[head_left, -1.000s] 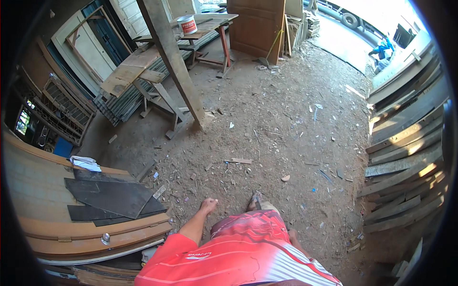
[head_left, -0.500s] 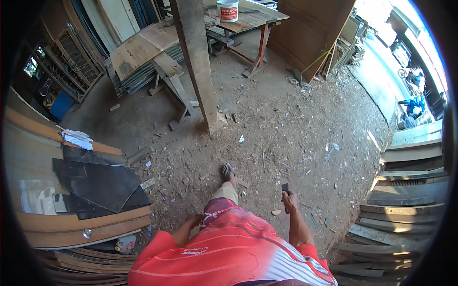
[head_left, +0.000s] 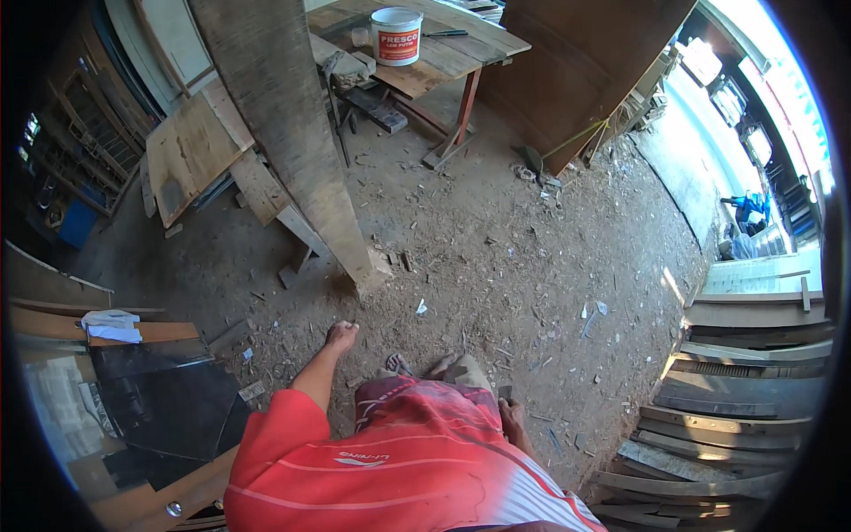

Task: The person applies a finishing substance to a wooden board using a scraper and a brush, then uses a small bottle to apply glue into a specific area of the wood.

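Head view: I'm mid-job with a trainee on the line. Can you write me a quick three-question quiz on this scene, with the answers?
1. Which of these stands on the wooden table? A: a ladder. B: a white bucket with a red label. C: a chair.
2. True or false: the white cloth lies on that table.
3. Fill in the gap: the small dark flat thing is in the person's ____ hand.

Key:
1. B.
2. False; it lies on a brown board at the left of the view.
3. Right; the right hand is low beside the body.
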Demonstrator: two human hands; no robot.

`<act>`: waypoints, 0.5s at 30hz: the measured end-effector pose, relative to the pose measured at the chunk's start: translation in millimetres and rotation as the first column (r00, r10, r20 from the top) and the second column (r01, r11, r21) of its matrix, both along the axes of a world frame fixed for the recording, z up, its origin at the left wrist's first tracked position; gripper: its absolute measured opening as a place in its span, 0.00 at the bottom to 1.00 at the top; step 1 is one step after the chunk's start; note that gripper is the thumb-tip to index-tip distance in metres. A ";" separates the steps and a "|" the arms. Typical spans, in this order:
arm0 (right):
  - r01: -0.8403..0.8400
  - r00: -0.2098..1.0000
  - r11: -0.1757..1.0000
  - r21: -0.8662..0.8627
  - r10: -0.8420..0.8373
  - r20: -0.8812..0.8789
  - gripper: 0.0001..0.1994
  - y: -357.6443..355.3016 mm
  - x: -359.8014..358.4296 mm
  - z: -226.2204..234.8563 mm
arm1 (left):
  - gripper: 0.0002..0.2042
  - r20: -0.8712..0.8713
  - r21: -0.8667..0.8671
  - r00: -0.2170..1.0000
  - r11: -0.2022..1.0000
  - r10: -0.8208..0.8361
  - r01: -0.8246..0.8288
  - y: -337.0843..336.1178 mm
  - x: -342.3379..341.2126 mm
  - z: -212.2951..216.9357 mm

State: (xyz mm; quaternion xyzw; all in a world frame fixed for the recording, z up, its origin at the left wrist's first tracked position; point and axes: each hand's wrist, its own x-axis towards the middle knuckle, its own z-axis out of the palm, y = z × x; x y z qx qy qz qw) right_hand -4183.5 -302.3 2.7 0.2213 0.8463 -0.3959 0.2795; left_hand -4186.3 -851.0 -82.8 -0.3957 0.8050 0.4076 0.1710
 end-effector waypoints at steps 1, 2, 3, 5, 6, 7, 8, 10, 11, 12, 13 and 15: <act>0.020 1.000 0.999 0.033 -0.020 -0.005 0.22 6.3 -8.5 -6.2 | 0.21 -0.001 0.029 1.000 0.999 -0.021 0.021 6.4 -40.8 14.8; 0.030 1.000 0.998 0.053 -0.029 -0.008 0.22 9.4 -17.1 -17.1 | 0.22 0.000 0.045 1.000 0.999 -0.031 0.030 12.8 -73.9 30.1; 0.025 1.000 0.998 0.058 -0.025 -0.012 0.22 4.9 -31.0 -26.1 | 0.22 -0.023 0.092 1.000 0.996 -0.017 0.019 14.0 -98.6 37.2; 0.005 1.000 1.000 0.019 -0.005 0.026 0.23 -7.9 -66.1 -35.8 | 0.22 -0.067 0.172 0.997 0.985 0.026 -0.014 15.6 -139.7 45.7; -0.016 0.999 1.000 -0.009 0.016 0.051 0.24 -17.4 -83.1 -41.1 | 0.22 -0.073 0.208 0.996 0.977 0.055 -0.039 13.8 -151.3 44.6; -0.016 0.999 0.998 -0.064 0.017 0.029 0.25 -3.0 -94.8 -79.2 | 0.21 -0.086 0.264 0.994 0.963 0.073 -0.048 20.0 -170.0 38.8; -0.013 1.000 0.993 -0.117 0.013 0.004 0.25 13.4 -107.4 -118.6 | 0.21 -0.100 0.325 0.991 0.944 0.089 -0.052 27.3 -186.7 33.5; -0.095 0.995 0.990 0.100 0.097 -0.019 0.27 83.4 -149.3 -187.8 | 0.20 -0.096 0.479 0.993 0.877 0.064 -0.010 66.0 -251.6 28.9; -0.090 0.996 0.996 0.017 0.091 -0.027 0.28 46.1 -180.5 -175.9 | 0.19 -0.074 0.468 0.994 0.883 0.078 -0.035 45.7 -260.6 43.5; -0.093 0.995 0.995 -0.039 0.092 -0.024 0.28 21.6 -213.0 -151.7 | 0.16 -0.103 0.552 0.984 0.832 0.145 -0.065 34.4 -267.6 50.9; -0.090 0.996 0.991 -0.097 0.090 -0.004 0.29 -3.0 -232.1 -123.3 | 0.18 -0.093 0.486 0.986 0.871 0.135 -0.074 20.6 -272.6 58.8; -0.008 1.000 0.999 -0.036 0.009 0.010 0.24 -6.6 -284.3 -97.9 | 0.21 -0.091 0.427 0.993 0.904 0.079 -0.032 28.1 -312.6 80.0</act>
